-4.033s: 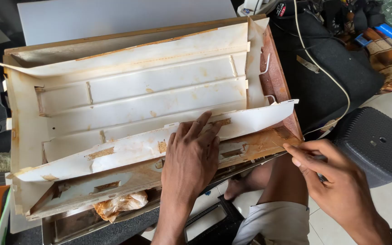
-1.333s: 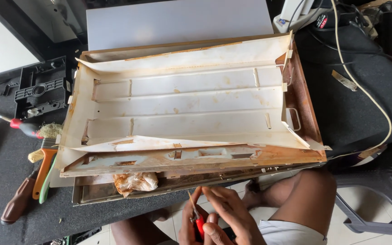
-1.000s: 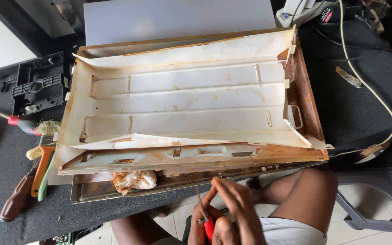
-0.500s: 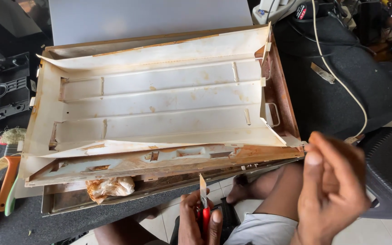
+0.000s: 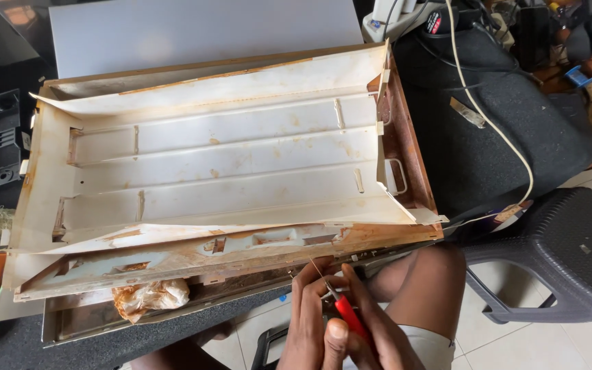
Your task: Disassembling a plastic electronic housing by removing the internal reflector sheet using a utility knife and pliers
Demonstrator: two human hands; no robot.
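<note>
Head view: your left hand [image 5: 313, 322] and right hand [image 5: 368, 329], both closed on the red-handled tool [image 5: 347, 316] at lower centre, aim its tip up-left at the rusted tray [image 5: 227, 247], whose length runs across the frame.

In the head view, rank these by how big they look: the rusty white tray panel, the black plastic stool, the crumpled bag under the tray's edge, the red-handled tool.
1. Rusty white tray panel, by far the largest.
2. Black plastic stool, partly cut off by the frame.
3. Crumpled bag.
4. Red-handled tool, held in both hands and mostly covered, so its place after the bag is uncertain.
</note>
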